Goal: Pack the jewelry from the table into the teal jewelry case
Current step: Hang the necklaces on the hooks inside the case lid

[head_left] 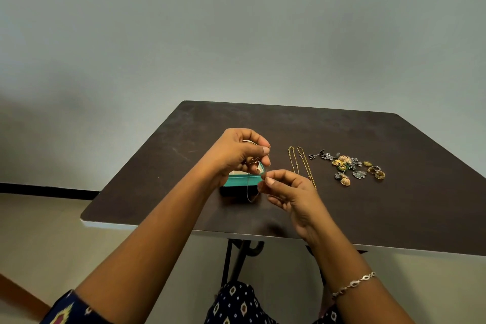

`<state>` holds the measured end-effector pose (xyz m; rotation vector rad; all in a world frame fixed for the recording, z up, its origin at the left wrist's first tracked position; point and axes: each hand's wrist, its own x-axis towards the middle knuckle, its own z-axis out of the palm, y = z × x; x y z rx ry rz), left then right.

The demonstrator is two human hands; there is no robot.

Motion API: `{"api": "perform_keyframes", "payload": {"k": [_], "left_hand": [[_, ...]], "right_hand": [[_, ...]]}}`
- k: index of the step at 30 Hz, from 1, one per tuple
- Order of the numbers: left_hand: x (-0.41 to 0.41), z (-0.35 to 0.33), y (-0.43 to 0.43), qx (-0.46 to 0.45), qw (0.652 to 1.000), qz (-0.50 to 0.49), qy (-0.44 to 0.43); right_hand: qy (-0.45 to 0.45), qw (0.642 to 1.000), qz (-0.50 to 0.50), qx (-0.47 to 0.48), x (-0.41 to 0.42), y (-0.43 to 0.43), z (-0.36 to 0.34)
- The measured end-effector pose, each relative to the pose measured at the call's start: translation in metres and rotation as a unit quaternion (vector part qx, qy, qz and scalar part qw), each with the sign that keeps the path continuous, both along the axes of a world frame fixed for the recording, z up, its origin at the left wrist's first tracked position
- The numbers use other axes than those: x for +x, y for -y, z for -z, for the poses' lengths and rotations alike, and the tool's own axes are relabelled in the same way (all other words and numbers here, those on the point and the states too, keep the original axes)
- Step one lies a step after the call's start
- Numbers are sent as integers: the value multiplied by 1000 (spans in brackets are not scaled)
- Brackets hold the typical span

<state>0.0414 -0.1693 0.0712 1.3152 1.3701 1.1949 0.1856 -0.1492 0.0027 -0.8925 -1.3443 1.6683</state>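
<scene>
The teal jewelry case (pixel 238 181) sits open on the dark table, mostly hidden behind my hands. Above it my left hand (pixel 238 154) pinches the upper end of a thin chain (pixel 249 192), which hangs down in a loop in front of the case. My right hand (pixel 285 189) pinches the same chain just to the right of the case. Two gold chains (pixel 301 163) lie stretched out to the right. Further right lies a pile of earrings (pixel 342 164), and beyond it several rings (pixel 376 169).
The dark brown table (pixel 394 213) has its near edge close to my body and its left corner near the case. A plain grey wall stands behind. A bracelet (pixel 353 284) is on my right wrist.
</scene>
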Motion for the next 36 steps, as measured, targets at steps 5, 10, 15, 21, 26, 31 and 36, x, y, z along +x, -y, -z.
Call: {"api": "perform_keyframes", "payload": {"k": [5,10,15,21,26,31,36], "left_hand": [[-3,-1,0,-6,1000,-2,-3],[-5,-1,1,-8,1000,-4,-3],[-10,-2,2,-16,1000,-17,-6],[-15,-4,3,-18,999,-28,-9],[-17,-4,2,-23,999,-31,-10],[-18,-4,3,-17,999,-36,-7],[-16,-4,3,-21,999,-25,-18]], "right_hand": [[-26,999,-13,-22,-1,1,1],[-46,998,-14,-38,0,2,2],[-81,995,-15,-64,1,2,5],[-99,991,2,-90,1,1,8],[-109,990,-8,-92,2,2,9],[-68,996,-9,-61,4,2,13],[-2,1000,-13,-10,3,3,11]]}}
